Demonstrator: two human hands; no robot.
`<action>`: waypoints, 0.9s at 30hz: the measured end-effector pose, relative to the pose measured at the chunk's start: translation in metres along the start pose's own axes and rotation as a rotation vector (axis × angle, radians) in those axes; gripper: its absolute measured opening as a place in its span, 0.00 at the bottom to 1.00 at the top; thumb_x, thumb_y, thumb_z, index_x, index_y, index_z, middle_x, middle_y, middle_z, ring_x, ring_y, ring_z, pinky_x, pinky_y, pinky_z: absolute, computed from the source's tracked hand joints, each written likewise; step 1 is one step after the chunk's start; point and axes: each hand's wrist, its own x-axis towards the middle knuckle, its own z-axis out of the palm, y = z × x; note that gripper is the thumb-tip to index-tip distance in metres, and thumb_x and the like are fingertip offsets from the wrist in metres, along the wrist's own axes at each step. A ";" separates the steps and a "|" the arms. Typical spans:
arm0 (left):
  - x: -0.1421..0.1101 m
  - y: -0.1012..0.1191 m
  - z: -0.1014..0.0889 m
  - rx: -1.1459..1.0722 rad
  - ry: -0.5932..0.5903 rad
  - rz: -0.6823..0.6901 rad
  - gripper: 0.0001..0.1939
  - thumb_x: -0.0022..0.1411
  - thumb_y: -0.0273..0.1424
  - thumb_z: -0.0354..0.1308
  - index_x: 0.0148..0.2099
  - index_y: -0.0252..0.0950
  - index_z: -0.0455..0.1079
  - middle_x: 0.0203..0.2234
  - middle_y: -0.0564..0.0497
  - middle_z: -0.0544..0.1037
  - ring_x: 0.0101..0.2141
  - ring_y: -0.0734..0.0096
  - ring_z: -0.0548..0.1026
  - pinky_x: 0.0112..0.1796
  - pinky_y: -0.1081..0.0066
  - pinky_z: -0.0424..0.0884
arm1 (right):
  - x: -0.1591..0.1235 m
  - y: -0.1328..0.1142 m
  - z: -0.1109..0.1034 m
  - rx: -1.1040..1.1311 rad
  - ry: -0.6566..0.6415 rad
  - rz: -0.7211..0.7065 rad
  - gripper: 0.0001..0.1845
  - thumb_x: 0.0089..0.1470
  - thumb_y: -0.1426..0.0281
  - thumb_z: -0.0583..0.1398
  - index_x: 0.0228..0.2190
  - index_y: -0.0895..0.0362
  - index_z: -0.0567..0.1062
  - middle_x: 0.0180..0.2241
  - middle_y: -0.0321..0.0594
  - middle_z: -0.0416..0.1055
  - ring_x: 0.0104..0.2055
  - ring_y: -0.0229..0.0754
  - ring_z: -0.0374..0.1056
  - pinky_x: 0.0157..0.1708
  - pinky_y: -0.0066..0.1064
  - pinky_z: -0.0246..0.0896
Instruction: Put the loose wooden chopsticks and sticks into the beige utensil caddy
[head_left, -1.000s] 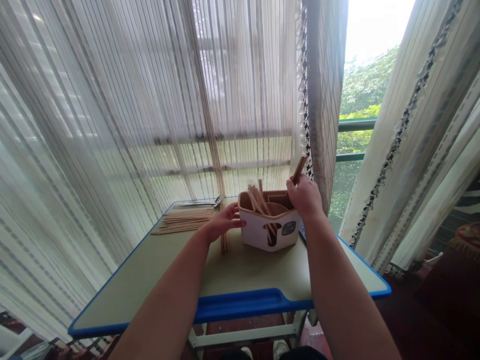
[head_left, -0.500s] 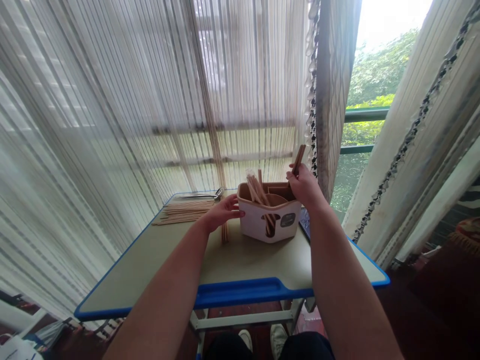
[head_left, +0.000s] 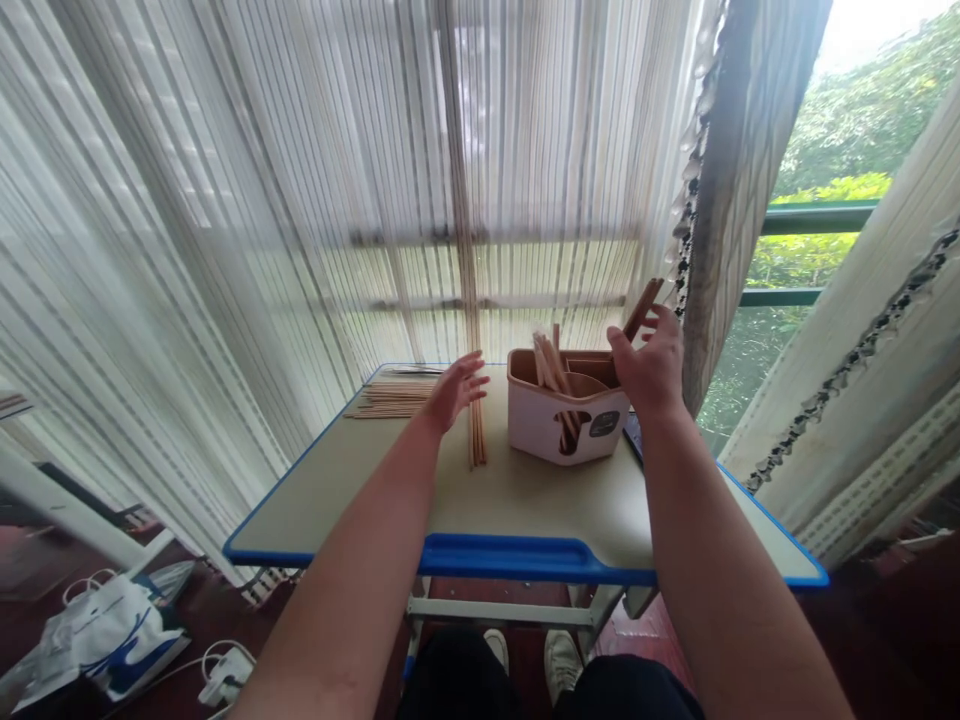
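A white and tan utensil box stands right of centre on the desk. Wrapped chopsticks and bare sticks rise from its front compartment. My right hand is at the box's back right corner, thumb and fingers spread around several brown chopsticks that lean out there; their lower ends are hidden. My left hand hovers with fingers apart, holding nothing, left of the box. Close by it a few chopsticks lie lengthwise on the desk. Farther left, more chopsticks lie crosswise in a row.
The desk has a blue edge and a pen groove at the front. Metal utensils lie at the back; a dark flat object lies right of the box. Curtains hang behind. Bags and a power strip are on the floor.
My left hand has let go of the box's left side and moved off it. My right hand's fingers have spread, and the chopsticks there tilt more to the right. The view has turned left.
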 end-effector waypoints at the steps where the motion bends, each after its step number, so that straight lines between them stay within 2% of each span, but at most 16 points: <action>1: 0.001 -0.002 -0.006 0.077 0.202 0.046 0.27 0.61 0.44 0.49 0.60 0.41 0.59 0.56 0.43 0.65 0.49 0.58 0.70 0.47 0.58 0.66 | -0.001 -0.002 -0.001 -0.020 0.068 -0.007 0.32 0.50 0.59 0.55 0.53 0.62 0.58 0.49 0.53 0.63 0.50 0.51 0.61 0.49 0.46 0.57; 2: 0.003 -0.006 -0.013 0.210 0.412 0.075 0.26 0.62 0.44 0.47 0.59 0.39 0.61 0.55 0.42 0.66 0.50 0.57 0.69 0.48 0.58 0.65 | -0.003 -0.005 -0.003 -0.042 0.137 -0.013 0.33 0.50 0.59 0.55 0.54 0.62 0.56 0.50 0.54 0.61 0.52 0.52 0.60 0.50 0.48 0.55; 4: 0.003 -0.016 -0.023 0.597 0.662 0.109 0.25 0.60 0.41 0.50 0.57 0.36 0.65 0.54 0.42 0.68 0.55 0.53 0.63 0.53 0.58 0.59 | -0.010 -0.013 -0.009 -0.080 0.296 -0.057 0.34 0.50 0.59 0.54 0.55 0.62 0.54 0.53 0.57 0.57 0.56 0.55 0.55 0.53 0.52 0.51; 6: 0.002 -0.027 -0.028 0.928 0.688 0.110 0.23 0.61 0.36 0.50 0.57 0.35 0.65 0.55 0.41 0.67 0.57 0.54 0.60 0.56 0.59 0.54 | -0.021 -0.025 -0.015 -0.074 0.415 -0.140 0.32 0.50 0.61 0.54 0.54 0.62 0.55 0.55 0.59 0.54 0.58 0.56 0.52 0.53 0.52 0.51; 7: 0.002 -0.032 -0.029 1.061 0.663 0.069 0.23 0.60 0.34 0.50 0.57 0.35 0.65 0.55 0.42 0.66 0.57 0.54 0.59 0.56 0.58 0.54 | -0.027 -0.032 -0.018 -0.048 0.410 -0.184 0.30 0.50 0.61 0.53 0.53 0.62 0.57 0.54 0.59 0.55 0.57 0.56 0.53 0.51 0.51 0.54; 8: 0.001 -0.036 -0.028 1.161 0.625 0.021 0.22 0.60 0.32 0.50 0.56 0.36 0.65 0.55 0.42 0.67 0.57 0.54 0.60 0.55 0.58 0.55 | -0.034 -0.039 -0.019 -0.012 0.338 -0.228 0.27 0.51 0.62 0.52 0.51 0.60 0.60 0.52 0.58 0.58 0.55 0.54 0.57 0.49 0.48 0.57; 10: 0.002 -0.042 -0.025 1.270 0.530 -0.076 0.20 0.59 0.30 0.50 0.53 0.36 0.68 0.52 0.41 0.70 0.54 0.54 0.63 0.52 0.58 0.58 | -0.050 -0.055 -0.019 0.108 0.066 -0.328 0.19 0.52 0.63 0.50 0.44 0.57 0.65 0.42 0.52 0.65 0.45 0.49 0.65 0.42 0.42 0.62; 11: 0.003 -0.044 -0.023 1.292 0.490 -0.115 0.18 0.59 0.30 0.50 0.51 0.36 0.70 0.49 0.40 0.72 0.52 0.54 0.65 0.50 0.58 0.59 | -0.059 -0.063 -0.017 0.179 -0.098 -0.374 0.17 0.52 0.64 0.49 0.41 0.56 0.67 0.38 0.48 0.68 0.40 0.46 0.66 0.39 0.38 0.63; 13: 0.006 -0.045 -0.021 1.309 0.443 -0.165 0.16 0.60 0.30 0.49 0.47 0.35 0.72 0.45 0.38 0.74 0.49 0.53 0.67 0.47 0.58 0.60 | -0.075 -0.076 -0.010 0.261 -0.535 -0.488 0.15 0.51 0.68 0.49 0.40 0.54 0.70 0.33 0.41 0.71 0.33 0.39 0.67 0.35 0.31 0.63; 14: 0.007 -0.046 -0.021 1.315 0.440 -0.175 0.16 0.60 0.31 0.48 0.46 0.34 0.72 0.45 0.38 0.74 0.49 0.53 0.67 0.47 0.58 0.60 | -0.082 -0.080 -0.005 0.244 -0.755 -0.521 0.16 0.51 0.70 0.49 0.40 0.53 0.71 0.32 0.39 0.72 0.31 0.38 0.68 0.34 0.29 0.62; 15: 0.009 -0.046 -0.021 1.318 0.442 -0.175 0.16 0.61 0.32 0.48 0.46 0.34 0.72 0.45 0.37 0.74 0.48 0.53 0.68 0.47 0.58 0.60 | -0.089 -0.082 0.001 0.177 -0.918 -0.522 0.17 0.51 0.71 0.49 0.40 0.53 0.71 0.31 0.39 0.73 0.30 0.37 0.68 0.33 0.28 0.61; 17: 0.011 -0.048 -0.022 1.322 0.437 -0.175 0.17 0.62 0.31 0.46 0.45 0.33 0.73 0.45 0.36 0.74 0.48 0.52 0.68 0.46 0.57 0.59 | -0.101 -0.082 0.014 -0.050 -1.148 -0.496 0.18 0.49 0.71 0.51 0.41 0.53 0.73 0.32 0.42 0.75 0.31 0.41 0.70 0.31 0.29 0.61; 19: 0.012 -0.051 -0.023 1.324 0.439 -0.155 0.17 0.62 0.30 0.45 0.45 0.33 0.73 0.44 0.36 0.74 0.47 0.52 0.68 0.46 0.57 0.59 | -0.109 -0.078 0.026 -0.216 -1.238 -0.488 0.22 0.50 0.70 0.52 0.48 0.53 0.70 0.35 0.47 0.76 0.34 0.46 0.72 0.31 0.32 0.62; 21: 0.013 -0.054 -0.023 1.329 0.444 -0.142 0.17 0.62 0.28 0.43 0.44 0.33 0.73 0.44 0.36 0.74 0.47 0.52 0.68 0.45 0.57 0.59 | -0.114 -0.074 0.033 -0.248 -1.259 -0.516 0.24 0.52 0.69 0.51 0.51 0.53 0.68 0.37 0.49 0.76 0.36 0.48 0.73 0.34 0.34 0.63; 24: 0.013 -0.055 -0.023 1.325 0.437 -0.142 0.18 0.62 0.28 0.42 0.45 0.33 0.72 0.44 0.37 0.74 0.47 0.52 0.68 0.45 0.57 0.59 | -0.117 -0.073 0.036 -0.243 -1.270 -0.543 0.19 0.54 0.67 0.50 0.45 0.55 0.73 0.38 0.51 0.76 0.38 0.49 0.73 0.36 0.36 0.64; 27: 0.013 -0.055 -0.024 1.311 0.426 -0.147 0.18 0.63 0.29 0.43 0.45 0.33 0.72 0.44 0.36 0.74 0.48 0.52 0.67 0.46 0.56 0.58 | -0.117 -0.077 0.035 -0.306 -1.259 -0.516 0.17 0.54 0.64 0.51 0.36 0.59 0.76 0.35 0.55 0.75 0.36 0.52 0.73 0.34 0.37 0.65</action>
